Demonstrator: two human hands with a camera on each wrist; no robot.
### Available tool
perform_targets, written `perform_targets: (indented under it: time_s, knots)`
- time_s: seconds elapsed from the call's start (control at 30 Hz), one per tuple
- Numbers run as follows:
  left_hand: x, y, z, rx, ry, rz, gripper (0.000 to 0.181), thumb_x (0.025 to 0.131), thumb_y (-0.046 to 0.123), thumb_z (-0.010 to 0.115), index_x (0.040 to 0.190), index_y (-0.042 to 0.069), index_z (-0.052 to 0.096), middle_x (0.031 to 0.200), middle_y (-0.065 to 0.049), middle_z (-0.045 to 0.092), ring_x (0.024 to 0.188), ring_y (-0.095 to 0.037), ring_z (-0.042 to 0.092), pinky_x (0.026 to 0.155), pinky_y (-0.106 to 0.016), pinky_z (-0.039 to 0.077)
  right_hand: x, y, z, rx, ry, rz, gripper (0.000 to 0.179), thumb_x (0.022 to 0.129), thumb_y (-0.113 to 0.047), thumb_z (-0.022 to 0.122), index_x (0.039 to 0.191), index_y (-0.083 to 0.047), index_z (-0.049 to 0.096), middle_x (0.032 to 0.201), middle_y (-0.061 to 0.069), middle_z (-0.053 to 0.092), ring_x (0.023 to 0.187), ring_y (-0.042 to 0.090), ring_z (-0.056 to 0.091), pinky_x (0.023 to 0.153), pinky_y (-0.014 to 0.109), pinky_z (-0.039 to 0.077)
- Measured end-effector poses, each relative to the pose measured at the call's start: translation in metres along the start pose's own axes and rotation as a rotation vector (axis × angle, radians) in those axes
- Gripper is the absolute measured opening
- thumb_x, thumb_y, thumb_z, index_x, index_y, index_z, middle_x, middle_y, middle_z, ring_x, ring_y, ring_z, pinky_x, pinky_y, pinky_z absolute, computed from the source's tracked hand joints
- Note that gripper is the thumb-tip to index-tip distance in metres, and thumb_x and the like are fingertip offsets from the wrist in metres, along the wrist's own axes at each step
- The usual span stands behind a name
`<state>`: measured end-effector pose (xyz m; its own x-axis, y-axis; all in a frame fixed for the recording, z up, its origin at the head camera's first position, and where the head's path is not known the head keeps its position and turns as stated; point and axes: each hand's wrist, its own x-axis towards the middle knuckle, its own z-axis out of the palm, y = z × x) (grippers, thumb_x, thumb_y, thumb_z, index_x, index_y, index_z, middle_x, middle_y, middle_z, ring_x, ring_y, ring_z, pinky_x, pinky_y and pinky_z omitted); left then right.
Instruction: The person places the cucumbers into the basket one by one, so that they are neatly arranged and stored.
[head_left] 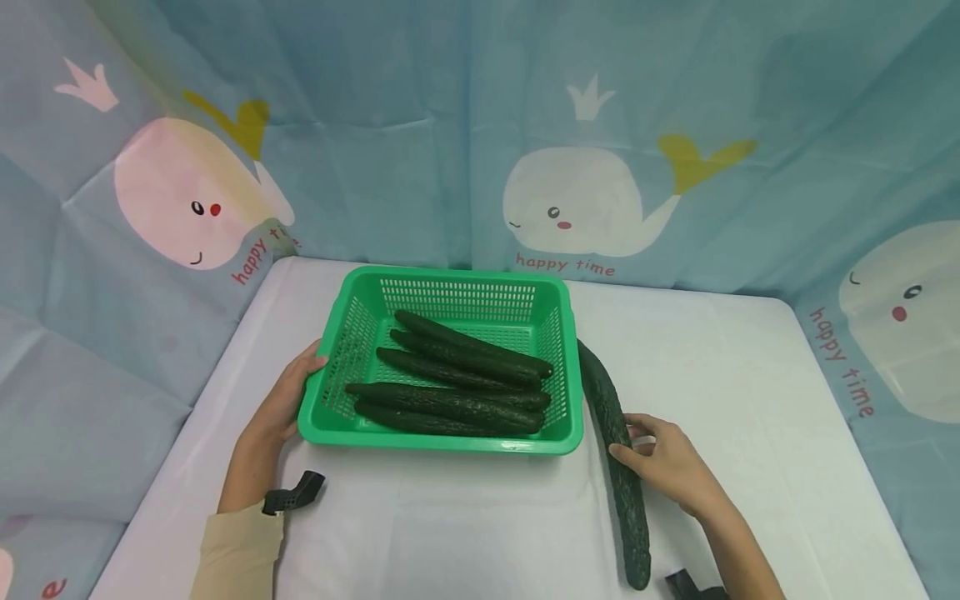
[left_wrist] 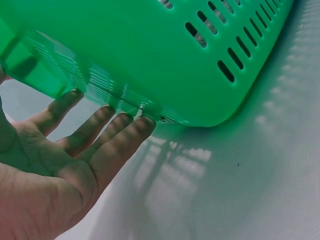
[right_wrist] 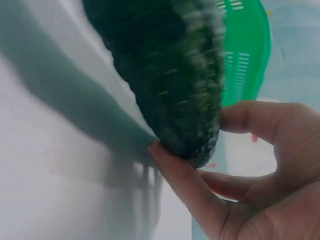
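A green plastic basket (head_left: 442, 446) with slotted walls stands on the white-covered table, and several long dark cucumbers (head_left: 450, 404) lie in it. At its left side, my left hand (head_left: 291, 392) holds the rim, thumb over the edge. The left wrist view shows the fingertips (left_wrist: 145, 121) of that hand against the outer wall. Right of the basket, a separate cucumber (head_left: 618, 467) slants toward the table's near side. My right hand (head_left: 667, 462) grips it between thumb and fingers around its middle; in the right wrist view one end points toward the palm.
White cloth (head_left: 465, 525) covers the table. A blue curtain (head_left: 420, 167) printed with whales hangs behind it and along both sides. A black wrist device (head_left: 294, 493) sits on the left forearm by a beige sleeve (head_left: 238, 550); another (head_left: 693, 586) is at the right wrist.
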<state>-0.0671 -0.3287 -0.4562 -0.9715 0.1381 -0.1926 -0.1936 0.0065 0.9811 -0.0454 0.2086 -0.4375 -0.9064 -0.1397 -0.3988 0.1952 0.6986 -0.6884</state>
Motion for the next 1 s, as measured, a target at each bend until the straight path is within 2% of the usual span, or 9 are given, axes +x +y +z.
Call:
perform_targets:
  time_s: [0.07,0.13,0.23,0.33,0.4,0.47,0.63,0.9,1.0]
  knots:
    - [0.0,0.0,0.0,-0.002,0.002,0.003,0.07,0.115,0.034,0.033,0.169,-0.001,0.005,0.142,-0.001,0.054,0.119,0.0,0.069,0.097,-0.023,0.062,0.0,0.0,-0.002,0.03,-0.017,-0.003,0.07,0.097,-0.025,0.076,0.151,0.009,0.049,0.138,0.032,0.06,0.11,0.04,0.075,0.084,0.05,0.066]
    - [0.0,0.001,0.0,-0.008,-0.001,0.004,0.07,0.115,0.034,0.033,0.169,-0.002,0.006,0.14,0.003,0.055,0.119,0.0,0.069,0.097,-0.023,0.062,0.001,0.0,-0.002,0.047,-0.031,0.001,0.072,0.096,-0.025,0.077,0.152,0.009,0.047,0.139,0.032,0.059,0.106,0.034,0.076,0.082,0.046,0.066]
    - [0.001,0.002,0.001,-0.014,-0.01,0.008,0.07,0.115,0.034,0.033,0.169,-0.001,0.005,0.151,-0.013,0.05,0.121,0.0,0.068,0.098,-0.022,0.061,0.001,0.002,-0.001,0.06,-0.06,0.003,0.076,0.095,-0.026,0.078,0.154,0.009,0.044,0.14,0.032,0.058,0.102,0.025,0.075,0.081,0.044,0.064]
    - [0.001,0.003,0.001,-0.017,-0.022,0.011,0.071,0.115,0.035,0.032,0.169,-0.001,0.003,0.164,-0.033,0.031,0.123,0.002,0.066,0.1,-0.02,0.06,0.002,0.004,0.002,0.07,-0.078,0.003,0.078,0.094,-0.027,0.079,0.155,0.008,0.044,0.138,0.031,0.06,0.1,0.022,0.072,0.08,0.043,0.063]
    - [0.001,0.003,0.002,-0.018,-0.023,0.013,0.071,0.115,0.035,0.032,0.169,-0.001,0.002,0.167,-0.039,0.02,0.123,0.004,0.065,0.1,-0.019,0.059,0.003,0.005,0.003,0.067,-0.079,-0.002,0.078,0.094,-0.027,0.079,0.154,0.008,0.045,0.136,0.03,0.061,0.101,0.023,0.071,0.08,0.043,0.063]
    - [0.001,0.002,0.002,-0.015,-0.022,0.014,0.071,0.115,0.035,0.031,0.169,-0.002,0.001,0.168,-0.041,0.015,0.122,0.006,0.064,0.1,-0.019,0.059,0.004,0.005,0.003,0.069,-0.082,0.002,0.08,0.093,-0.028,0.08,0.156,0.006,0.043,0.136,0.029,0.062,0.102,0.025,0.071,0.081,0.043,0.062]
    - [0.0,0.001,0.001,-0.015,-0.02,0.011,0.071,0.115,0.035,0.031,0.169,-0.002,0.002,0.166,-0.042,0.016,0.122,0.004,0.065,0.1,-0.02,0.059,0.004,0.007,0.006,0.058,-0.098,0.035,0.083,0.092,-0.031,0.081,0.156,0.006,0.043,0.137,0.028,0.063,0.11,0.028,0.069,0.086,0.049,0.063]
    - [0.0,-0.001,0.001,-0.012,-0.018,0.011,0.07,0.115,0.034,0.031,0.169,-0.001,0.003,0.166,-0.041,0.019,0.123,0.002,0.066,0.1,-0.021,0.06,0.002,0.006,0.009,0.028,-0.095,0.052,0.075,0.09,-0.028,0.081,0.146,0.013,0.051,0.13,0.025,0.068,0.104,0.026,0.072,0.083,0.048,0.064]
    - [0.0,-0.001,0.0,-0.017,-0.016,0.009,0.07,0.115,0.034,0.032,0.169,0.0,0.005,0.164,-0.036,0.027,0.124,0.0,0.066,0.1,-0.023,0.06,0.002,0.004,0.008,0.007,-0.095,0.031,0.074,0.091,-0.027,0.08,0.146,0.013,0.051,0.132,0.026,0.067,0.105,0.026,0.072,0.084,0.048,0.065]
